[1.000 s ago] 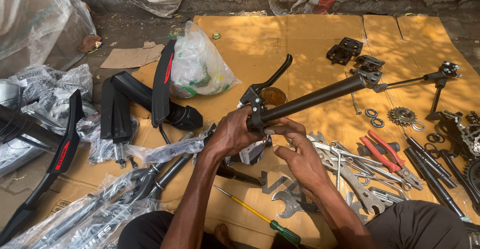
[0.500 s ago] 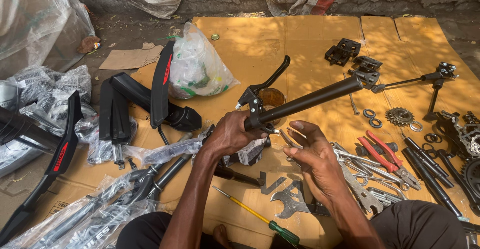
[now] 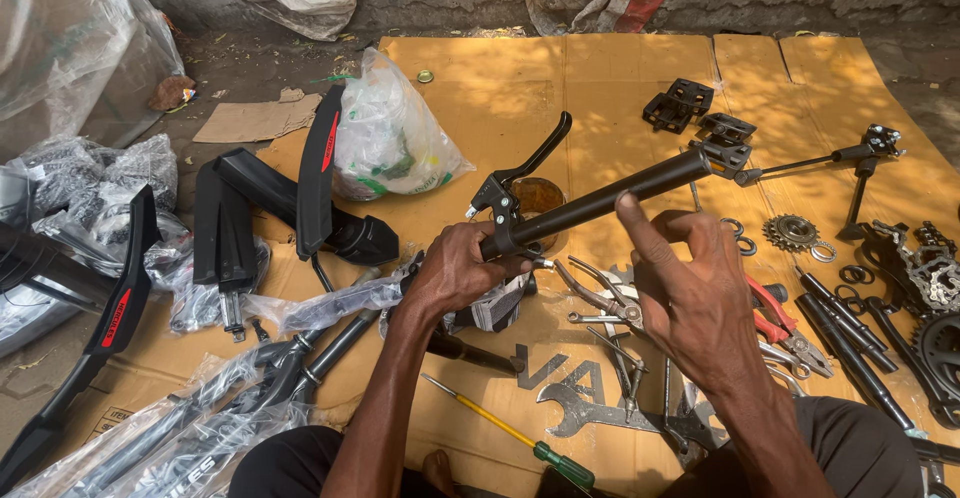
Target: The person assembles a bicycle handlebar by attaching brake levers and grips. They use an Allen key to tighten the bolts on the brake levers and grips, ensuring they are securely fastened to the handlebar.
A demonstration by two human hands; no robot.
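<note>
My left hand (image 3: pixel 462 270) grips a black bicycle handlebar (image 3: pixel 610 198) at its lower end, just below a black brake lever (image 3: pixel 522 173) clamped onto the bar. The bar slants up to the right above the cardboard. My right hand (image 3: pixel 688 290) is open beside the bar, fingers spread, with one fingertip touching the bar's underside near its middle. It holds nothing. Below my hands lie wrenches (image 3: pixel 598 413) and pliers (image 3: pixel 602 295).
Cardboard sheets (image 3: pixel 520 88) cover the ground. Black mudguards (image 3: pixel 318 173) and a clear plastic bag (image 3: pixel 390 138) lie at left, wrapped frame parts (image 3: pixel 200 428) at lower left. Pedals (image 3: pixel 680 106), a sprocket (image 3: pixel 790 230), a chain (image 3: pixel 930 268), red-handled pliers (image 3: pixel 775 318) and a yellow-green screwdriver (image 3: pixel 510 433) lie around.
My right hand has let go of the clamp area next to the left hand and moved right along the bar, opening its fingers. My left hand keeps hold of the handlebar.
</note>
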